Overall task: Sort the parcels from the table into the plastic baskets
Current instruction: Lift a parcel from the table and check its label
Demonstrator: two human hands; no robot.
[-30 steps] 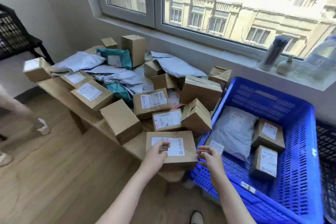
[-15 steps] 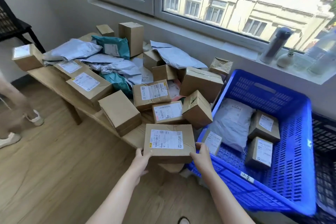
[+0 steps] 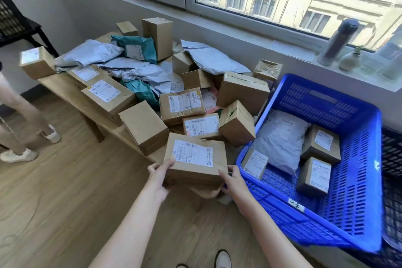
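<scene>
Box [image 3: 195, 159] sits label-up at the near end of the desk [image 3: 63, 87], right beside the near-left corner of the blue basket [image 3: 282, 209]. Open floor [image 3: 65, 202] lies to the left and in front; behind, the pile [image 3: 152, 72] crowds in, with a labelled parcel [image 3: 201, 125] just past the far edge. Left grip [image 3: 159, 177] clasps the near-left corner, thumb on top by the label, fingers round the side. Right grip [image 3: 232, 183] wraps the near-right corner, thumb on the front face. Both are grasping the box. In the basket lie a grey mailer [image 3: 280, 139] and small boxes [image 3: 322, 143], with bare room along the near wall. A black basket [image 3: 391, 159] butts against its right side. Someone's legs [image 3: 19, 115] stand near the desk's far-left end.
</scene>
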